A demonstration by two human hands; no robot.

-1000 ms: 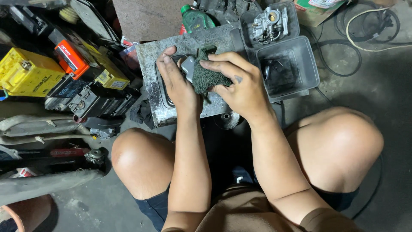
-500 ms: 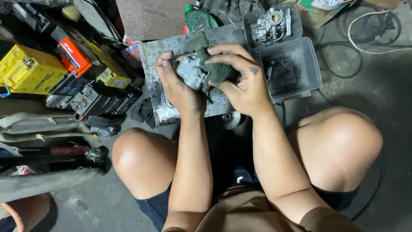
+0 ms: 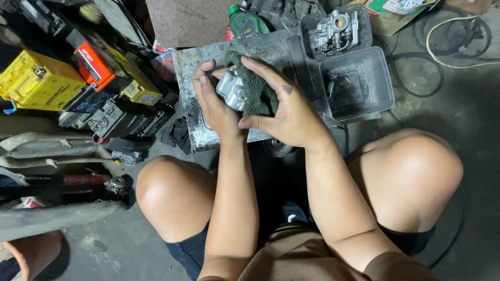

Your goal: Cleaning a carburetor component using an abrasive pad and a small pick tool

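My left hand (image 3: 214, 99) grips a small silver metal engine part (image 3: 232, 89), held above a grey slab (image 3: 194, 67) on the floor. My right hand (image 3: 287, 106) presses a dark green rag (image 3: 259, 92) against the right side of that part, fingers spread over the cloth. The rag wraps partly around the part and hides its right half. Both hands are close together in front of my knees.
A grey plastic tray (image 3: 383, 86) to the right holds small dark pieces; its second compartment holds a carburetor (image 3: 337, 28). A green bottle (image 3: 246, 22) stands behind the slab. Yellow and black batteries (image 3: 39, 80) are stacked at left. Cables (image 3: 442, 39) lie at right.
The hands have lifted off the slab and turned; the silver part now shows between them, with the rag moved to its right side under my right hand.
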